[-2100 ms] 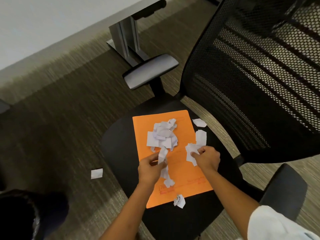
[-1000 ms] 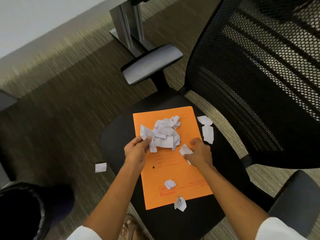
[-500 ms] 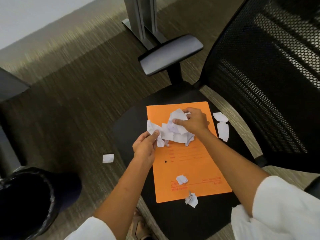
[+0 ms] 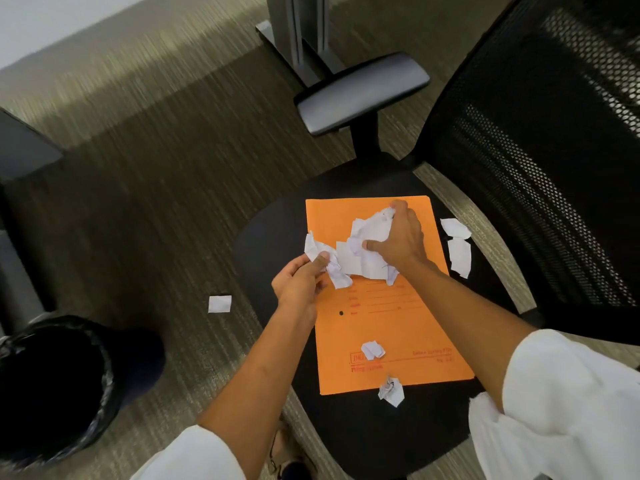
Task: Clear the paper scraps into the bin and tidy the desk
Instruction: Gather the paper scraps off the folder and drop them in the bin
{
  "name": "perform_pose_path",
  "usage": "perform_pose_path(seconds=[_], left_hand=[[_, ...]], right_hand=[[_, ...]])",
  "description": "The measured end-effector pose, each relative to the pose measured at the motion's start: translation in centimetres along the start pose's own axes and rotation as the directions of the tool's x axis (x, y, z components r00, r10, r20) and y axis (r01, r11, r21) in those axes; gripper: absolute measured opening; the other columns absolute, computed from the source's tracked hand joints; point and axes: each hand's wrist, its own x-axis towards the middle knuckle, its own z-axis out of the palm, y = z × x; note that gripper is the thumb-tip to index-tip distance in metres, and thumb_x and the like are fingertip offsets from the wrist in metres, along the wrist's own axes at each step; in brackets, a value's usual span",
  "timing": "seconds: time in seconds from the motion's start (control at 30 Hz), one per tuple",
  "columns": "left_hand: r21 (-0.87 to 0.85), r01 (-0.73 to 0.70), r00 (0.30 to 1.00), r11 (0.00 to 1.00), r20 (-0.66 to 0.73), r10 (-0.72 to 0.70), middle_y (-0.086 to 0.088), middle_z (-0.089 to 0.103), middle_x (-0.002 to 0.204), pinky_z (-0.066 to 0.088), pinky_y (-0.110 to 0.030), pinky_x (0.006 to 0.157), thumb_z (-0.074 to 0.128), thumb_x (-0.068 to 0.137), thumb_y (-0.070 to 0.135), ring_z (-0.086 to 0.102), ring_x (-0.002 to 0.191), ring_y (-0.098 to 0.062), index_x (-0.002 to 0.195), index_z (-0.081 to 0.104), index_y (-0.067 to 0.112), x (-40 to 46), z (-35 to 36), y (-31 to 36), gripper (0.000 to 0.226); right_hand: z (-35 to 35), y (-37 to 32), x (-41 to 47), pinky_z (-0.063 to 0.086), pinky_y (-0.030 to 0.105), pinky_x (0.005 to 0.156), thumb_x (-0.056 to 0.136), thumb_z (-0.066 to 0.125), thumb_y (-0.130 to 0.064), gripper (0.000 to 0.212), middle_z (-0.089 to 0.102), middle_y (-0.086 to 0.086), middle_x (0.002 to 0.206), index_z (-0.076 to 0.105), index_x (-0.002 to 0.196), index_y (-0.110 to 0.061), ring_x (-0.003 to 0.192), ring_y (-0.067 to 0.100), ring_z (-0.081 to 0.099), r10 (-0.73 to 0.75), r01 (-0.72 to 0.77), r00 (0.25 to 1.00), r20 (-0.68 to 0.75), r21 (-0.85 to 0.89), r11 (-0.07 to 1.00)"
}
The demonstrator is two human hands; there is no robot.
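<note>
Scraps [image 4: 360,258] are being bunched on the orange folder [image 4: 391,323]; left hand [image 4: 298,282] grip pinching one end, right hand [image 4: 398,237] clamping the pile, readying one carry to the bin [image 4: 52,386].

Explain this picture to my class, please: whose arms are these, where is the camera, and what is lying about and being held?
There is no machine here. A person wears a camera on the head, so you look down along their own two arms. The left hand and right hand are gathering a pile of crumpled white paper scraps on a flat orange card folder. The folder lies on the black office chair seat. Loose scraps remain: one on the folder, one at its near edge, two beside it, one on the carpet. A black lined waste bin stands lower left.
</note>
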Motion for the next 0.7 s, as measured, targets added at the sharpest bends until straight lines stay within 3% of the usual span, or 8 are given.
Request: perform_pose_path(seconds=[0.1, 0.2, 0.27, 0.33, 0.43, 0.53, 0.6, 0.7], left_hand=[[-0.008, -0.001, 1.0, 1.0, 0.001, 0.001, 0.0, 0.079, 0.073, 0.056, -0.022, 0.049, 0.086, 0.072, 0.01, 0.074, 0.06, -0.012, 0.092, 0.075, 0.015, -0.2, 0.0, 0.0, 0.023], [-0.037, -0.006, 1.0, 0.999, 0.021, 0.007, -0.004, 0.079, 0.075, 0.057, -0.025, 0.049, 0.083, 0.075, 0.004, 0.076, 0.066, -0.017, 0.095, 0.073, 0.011, -0.2, -0.3, 0.2, 0.023], [-0.032, -0.016, 0.999, 0.999, 0.03, 0.017, -0.007, 0.079, 0.082, 0.059, -0.028, 0.051, 0.082, 0.076, 0.004, 0.077, 0.07, -0.02, 0.097, 0.073, 0.011, -0.2, -0.5, 0.4, 0.023], [-0.02, -0.022, 0.998, 1.0, 0.061, 0.023, -0.007, 0.079, 0.086, 0.059, -0.029, 0.053, 0.08, 0.078, 0.004, 0.077, 0.073, -0.021, 0.096, 0.073, 0.011, -0.3, -0.4, 0.2, 0.021], [0.009, -0.02, 0.991, 1.0, 0.132, 0.018, -0.01, 0.078, 0.093, 0.063, -0.035, 0.064, 0.078, 0.081, 0.003, 0.077, 0.081, -0.024, 0.097, 0.073, 0.01, -0.7, -0.3, -0.3, 0.018], [-0.007, -0.027, 0.967, 1.0, 0.253, 0.028, -0.015, 0.077, 0.098, 0.063, -0.039, 0.071, 0.072, 0.085, -0.001, 0.076, 0.086, -0.028, 0.098, 0.072, 0.008, -1.1, -0.2, -0.7, 0.016], [-0.003, -0.046, 0.933, 0.999, 0.357, 0.045, -0.014, 0.077, 0.099, 0.063, -0.036, 0.069, 0.068, 0.087, -0.001, 0.075, 0.088, -0.027, 0.104, 0.072, 0.009, -1.3, -0.3, -0.6, 0.02], [0.044, -0.046, 0.873, 0.998, 0.487, 0.019, -0.015, 0.074, 0.113, 0.062, -0.039, 0.081, 0.058, 0.089, -0.01, 0.072, 0.1, -0.028, 0.12, 0.066, 0.007, -1.5, -1.2, -0.3, 0.036]], right_hand=[[-0.3, 0.4, -0.3, 0.046, 0.035, 0.077, 0.074, 0.087, -0.021, 0.081, 0.057, 0.016, 0.129, 0.04, 0.139, -0.019, 0.115, 0.035, 0.057, 0.058, -0.053, 0.998, -0.03, 0.131, 0.99], [-1.4, 1.3, -1.3, 0.052, 0.034, 0.075, 0.073, 0.087, -0.026, 0.054, 0.067, 0.009, 0.117, 0.062, 0.12, -0.015, 0.108, 0.029, 0.063, 0.182, -0.165, 0.983, -0.026, 0.308, 0.937], [-2.8, 1.9, -2.6, 0.056, 0.031, 0.063, 0.071, 0.089, -0.024, 0.037, 0.072, 0.007, 0.107, 0.07, 0.102, -0.015, 0.096, 0.025, 0.069, 0.255, -0.239, 0.966, 0.047, 0.543, 0.805], [-4.3, 2.1, -4.3, 0.059, 0.031, 0.057, 0.067, 0.091, -0.022, 0.037, 0.076, 0.007, 0.104, 0.071, 0.098, -0.018, 0.089, 0.024, 0.073, 0.245, -0.288, 0.955, 0.168, 0.717, 0.635], [-4.4, 1.3, -6.3, 0.061, 0.043, 0.078, 0.055, 0.092, -0.024, 0.061, 0.077, 0.009, 0.109, 0.07, 0.111, -0.012, 0.096, 0.026, 0.075, 0.111, -0.37, 0.926, 0.361, 0.812, 0.452], [-2.5, -0.5, -7.1, 0.062, 0.047, 0.079, 0.049, 0.093, -0.021, 0.071, 0.074, 0.013, 0.115, 0.07, 0.115, -0.008, 0.101, 0.032, 0.073, 0.091, -0.407, 0.898, 0.43, 0.734, 0.543], [-1.3, -1.2, -7.3, 0.061, 0.055, 0.077, 0.056, 0.095, -0.017, 0.06, 0.075, 0.013, 0.11, 0.072, 0.111, -0.01, 0.097, 0.033, 0.073, 0.103, -0.372, 0.907, 0.407, 0.663, 0.65], [-0.2, -0.9, -7.2, 0.064, 0.046, 0.076, 0.06, 0.095, -0.023, 0.05, 0.076, 0.007, 0.103, 0.073, 0.104, -0.017, 0.093, 0.024, 0.074, 0.13, -0.297, 0.94, 0.316, 0.569, 0.767]])
